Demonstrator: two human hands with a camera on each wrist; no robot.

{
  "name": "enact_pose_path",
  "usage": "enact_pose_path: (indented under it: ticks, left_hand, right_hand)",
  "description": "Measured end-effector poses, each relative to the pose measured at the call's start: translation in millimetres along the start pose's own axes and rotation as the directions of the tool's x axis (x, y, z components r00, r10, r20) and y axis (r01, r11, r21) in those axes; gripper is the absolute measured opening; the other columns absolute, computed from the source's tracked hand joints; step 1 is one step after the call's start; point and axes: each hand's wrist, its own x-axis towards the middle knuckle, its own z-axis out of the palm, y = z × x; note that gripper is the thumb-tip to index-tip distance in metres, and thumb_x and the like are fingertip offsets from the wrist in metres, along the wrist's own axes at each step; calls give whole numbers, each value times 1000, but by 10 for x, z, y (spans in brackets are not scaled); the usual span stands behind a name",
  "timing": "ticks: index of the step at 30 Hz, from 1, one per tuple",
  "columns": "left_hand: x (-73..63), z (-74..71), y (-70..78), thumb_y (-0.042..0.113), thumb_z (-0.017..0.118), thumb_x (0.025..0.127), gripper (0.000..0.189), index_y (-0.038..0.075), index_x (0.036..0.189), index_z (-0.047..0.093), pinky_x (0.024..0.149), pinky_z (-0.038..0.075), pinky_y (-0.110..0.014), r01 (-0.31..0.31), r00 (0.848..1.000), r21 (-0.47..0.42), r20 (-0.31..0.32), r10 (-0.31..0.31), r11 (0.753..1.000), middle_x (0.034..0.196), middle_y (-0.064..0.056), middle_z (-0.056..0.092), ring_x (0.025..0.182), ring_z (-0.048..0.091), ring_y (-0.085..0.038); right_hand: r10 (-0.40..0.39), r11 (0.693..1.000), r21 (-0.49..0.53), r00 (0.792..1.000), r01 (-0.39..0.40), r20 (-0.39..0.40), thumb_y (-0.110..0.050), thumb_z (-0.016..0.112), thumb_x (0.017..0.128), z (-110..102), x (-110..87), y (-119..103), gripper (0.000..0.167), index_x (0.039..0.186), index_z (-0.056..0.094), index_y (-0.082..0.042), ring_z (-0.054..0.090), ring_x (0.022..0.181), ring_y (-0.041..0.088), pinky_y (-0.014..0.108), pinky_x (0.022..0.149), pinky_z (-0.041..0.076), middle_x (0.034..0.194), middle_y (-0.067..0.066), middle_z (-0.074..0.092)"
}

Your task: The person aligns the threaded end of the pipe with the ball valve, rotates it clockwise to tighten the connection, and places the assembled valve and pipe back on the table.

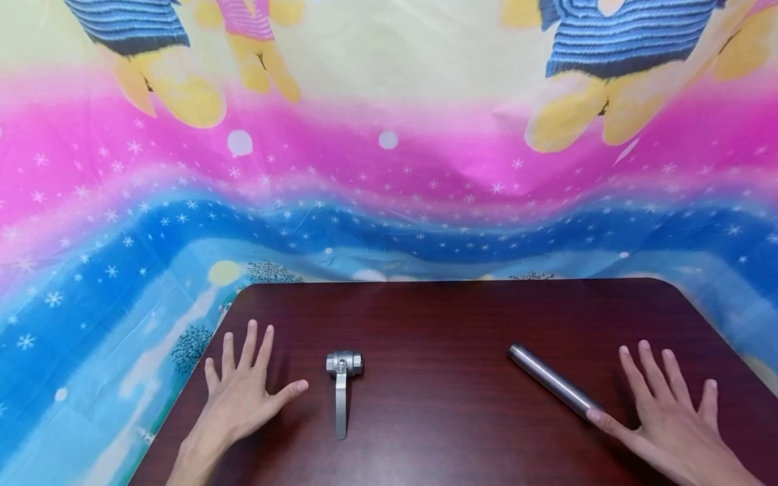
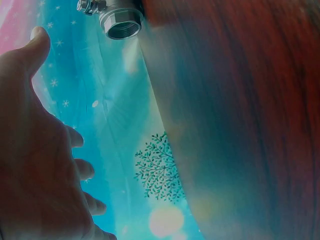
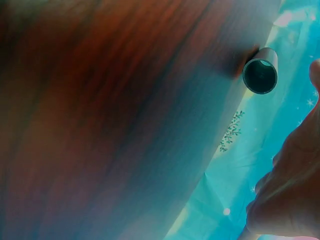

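A metal ball valve [image 1: 344, 364] with a long flat lever handle lies on the table, its lever pointing toward me. To its left my left hand [image 1: 240, 398] is spread with fingers straight, apart from the valve. The left wrist view shows the valve's threaded opening [image 2: 122, 25] beyond the thumb. On the right, a steel pipe [image 1: 553, 379] lies slantwise, its near end by my right thumb; whether they touch I cannot tell. My right hand [image 1: 675, 418] is spread too and holds nothing. In the right wrist view the pipe's hollow end [image 3: 260, 75] faces the camera.
Both things lie on a dark reddish-brown wooden table [image 1: 425, 405] with rounded far corners. Behind and beside it hangs a printed cloth [image 1: 389, 182] in pink, blue and cream, with snowflakes and cartoon bears.
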Motion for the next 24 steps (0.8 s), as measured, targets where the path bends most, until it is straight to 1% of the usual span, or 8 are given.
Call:
enact_pose_path:
  ticks: [6,12,18,24]
  left_hand:
    - [-8,-12,14,80,63,89,120,16,174,8,113,0,-92,0,1000,-5,-2,0,1000,181,-19,-3,160,-5,-63]
    - [-2,-27,32,80,64,88,121,16,174,9,114,-1,-92,0,1000,-13,1,0,1000,181,-20,-2,160,-6,-63]
    - [-4,-33,38,80,64,88,120,15,174,10,115,0,-91,-1,1000,-11,-4,1,1000,181,-20,-2,160,-5,-62]
    - [19,-31,60,79,64,88,120,17,174,8,116,0,-90,-10,1000,-21,-6,10,1000,182,-18,-3,160,-5,-62]
  right_hand:
    - [-2,1000,1,1000,2,4,-78,59,94,-6,2,-9,125,170,-14,-10,-33,155,52,84,105,-32,173,24,-28]
    - [-10,1000,13,1000,10,19,-76,59,95,-41,-11,-75,124,170,-14,-10,-35,154,51,88,105,-27,173,25,-28]
    - [-38,999,38,999,38,18,-73,61,96,-94,7,-135,122,171,-12,-9,-35,155,50,88,105,-27,173,26,-26]
    - [-32,999,34,999,31,40,-74,59,97,-109,27,-189,122,170,-14,-10,-33,155,52,89,106,-24,173,27,-26]
